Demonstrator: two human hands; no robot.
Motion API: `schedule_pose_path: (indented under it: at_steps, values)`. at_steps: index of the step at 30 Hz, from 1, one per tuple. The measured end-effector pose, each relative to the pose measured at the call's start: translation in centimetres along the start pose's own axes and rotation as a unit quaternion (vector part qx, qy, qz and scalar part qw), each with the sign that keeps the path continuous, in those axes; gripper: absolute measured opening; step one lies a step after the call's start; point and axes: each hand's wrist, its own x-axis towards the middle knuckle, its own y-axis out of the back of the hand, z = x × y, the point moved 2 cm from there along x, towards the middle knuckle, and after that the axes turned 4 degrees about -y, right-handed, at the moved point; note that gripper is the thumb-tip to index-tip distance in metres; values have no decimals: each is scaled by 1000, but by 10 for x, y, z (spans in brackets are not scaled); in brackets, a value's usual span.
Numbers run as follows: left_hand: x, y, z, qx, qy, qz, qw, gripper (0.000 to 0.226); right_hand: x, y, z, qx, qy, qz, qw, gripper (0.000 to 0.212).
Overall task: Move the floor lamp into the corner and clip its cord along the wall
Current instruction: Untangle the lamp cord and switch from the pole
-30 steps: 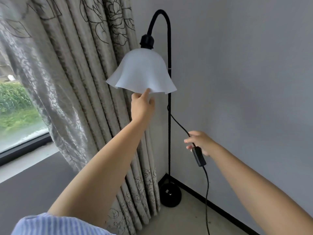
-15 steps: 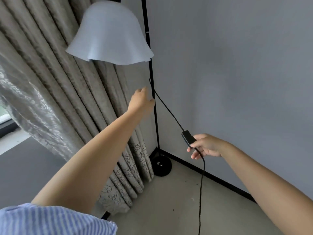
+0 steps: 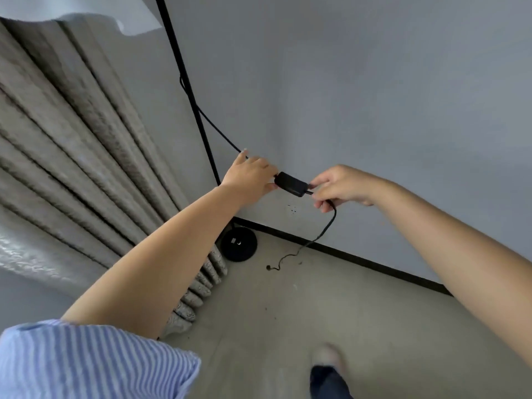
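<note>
The black floor lamp stands in the corner, its thin pole (image 3: 190, 93) rising from a round base (image 3: 239, 244) on the floor. Only the rim of its white shade (image 3: 138, 23) shows at the top left. A black cord (image 3: 214, 128) runs down from the pole to an inline switch (image 3: 290, 184). My left hand (image 3: 250, 175) grips the cord at the switch's left end. My right hand (image 3: 341, 185) pinches the cord at the switch's right end. Below that the cord (image 3: 326, 228) hangs to the floor and ends in a curl near the skirting.
A grey patterned curtain (image 3: 86, 156) hangs in folds at the left, down to the floor beside the base. The grey wall (image 3: 374, 96) meets a black skirting board (image 3: 374, 263). A wall socket (image 3: 292, 210) sits low on the wall. My foot (image 3: 328, 372) shows at the bottom.
My left hand has dropped from the shade's rim to the cord beside the switch. The view has tilted down, and the right hand has slid to the switch's lower end.
</note>
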Motion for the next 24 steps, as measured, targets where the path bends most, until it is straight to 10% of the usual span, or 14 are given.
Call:
schedule_pose_path:
  at_steps: [11, 24]
  values:
    - [120, -53, -63, 10, 65, -264, 962, 29, 125, 111, 51, -140, -68, -80, 985, 14]
    - [199, -136, -100, -220, -8, -213, 952, 29, 267, 75, 61, -117, -30, -27, 992, 27]
